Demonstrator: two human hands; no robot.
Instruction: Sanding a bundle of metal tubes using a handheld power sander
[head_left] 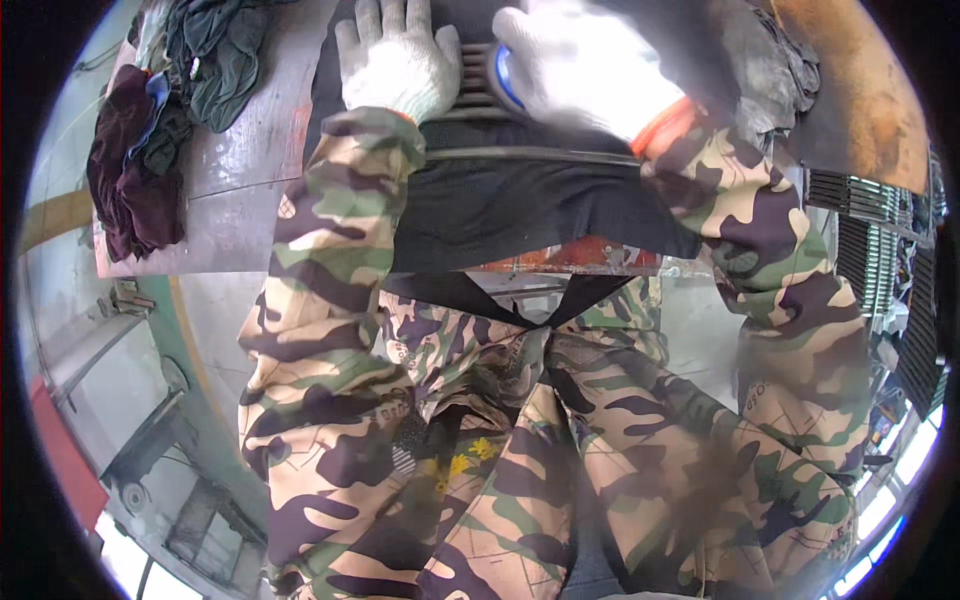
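My left hand (pixel 398 65), in a white knit glove, lies flat with its fingers stretched out at the left end of a dark slatted metal part (pixel 474 92). My right hand (pixel 592 78), gloved the same way, is curled over a round blue-edged thing (pixel 505 78) against the slats. Most of that thing is hidden under the glove, so its kind does not show. Beneath the metal part a black cloth (pixel 510 215) covers the table. A thin metal bar (pixel 530 155) runs across the cloth on the near side of both hands.
Dark crumpled cloths (pixel 140 170) lie on the grey metal tabletop (pixel 235 215) at left. Grey crumpled fabric (pixel 775 75) is beyond my right forearm, beside a rusty brown board (pixel 850 90). Stacks of slatted metal parts (pixel 870 240) stand at the right.
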